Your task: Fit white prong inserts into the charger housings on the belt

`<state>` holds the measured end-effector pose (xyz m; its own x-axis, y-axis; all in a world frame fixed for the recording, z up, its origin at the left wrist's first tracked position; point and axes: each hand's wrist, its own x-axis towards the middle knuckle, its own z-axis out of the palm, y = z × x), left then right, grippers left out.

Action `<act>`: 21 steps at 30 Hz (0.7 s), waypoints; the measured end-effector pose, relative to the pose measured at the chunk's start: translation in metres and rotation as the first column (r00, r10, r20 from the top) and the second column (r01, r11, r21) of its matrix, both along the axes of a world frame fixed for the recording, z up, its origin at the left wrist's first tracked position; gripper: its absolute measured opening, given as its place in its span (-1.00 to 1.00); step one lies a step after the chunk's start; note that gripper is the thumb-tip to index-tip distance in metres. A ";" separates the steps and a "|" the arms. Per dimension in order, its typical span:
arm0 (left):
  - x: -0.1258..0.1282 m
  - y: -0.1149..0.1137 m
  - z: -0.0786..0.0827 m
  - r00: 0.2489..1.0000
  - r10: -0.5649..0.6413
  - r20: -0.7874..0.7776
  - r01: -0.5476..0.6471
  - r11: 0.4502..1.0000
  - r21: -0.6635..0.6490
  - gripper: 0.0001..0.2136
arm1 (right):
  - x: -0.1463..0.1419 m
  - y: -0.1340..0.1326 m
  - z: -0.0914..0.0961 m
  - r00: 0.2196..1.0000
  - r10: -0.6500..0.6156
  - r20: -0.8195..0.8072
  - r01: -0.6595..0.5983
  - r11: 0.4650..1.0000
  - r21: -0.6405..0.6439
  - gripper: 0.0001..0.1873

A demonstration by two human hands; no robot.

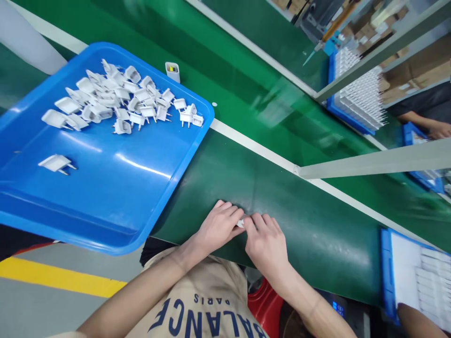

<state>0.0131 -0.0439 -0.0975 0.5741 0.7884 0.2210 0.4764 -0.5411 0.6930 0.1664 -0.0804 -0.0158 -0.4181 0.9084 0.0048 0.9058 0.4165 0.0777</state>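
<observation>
Close together over the green work surface [299,239], my left hand [222,221] and my right hand [265,237] both have their fingers closed on one small white plastic piece [240,223]. Most of that piece is hidden by the fingers, so its exact kind does not show. To the left is a blue tray [141,206] holding a heap of white two-pin plug housings [120,96]. A single white plug housing [56,163] lies apart from the heap, nearer the tray's left side.
Behind the tray stands a white housing with a yellow part [172,71]. Metal frame bars [373,162] cross on the right. At the lower right sits a blue bin of white parts [389,277]. Another person's hand [440,130] is at the far right, near a filled crate [357,89].
</observation>
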 end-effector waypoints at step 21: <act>-0.256 0.021 0.074 0.704 0.708 -0.053 -0.655 0.676 0.337 -0.78 | 0.189 0.010 0.017 0.798 -0.475 -0.371 0.535 0.842 0.074 -0.35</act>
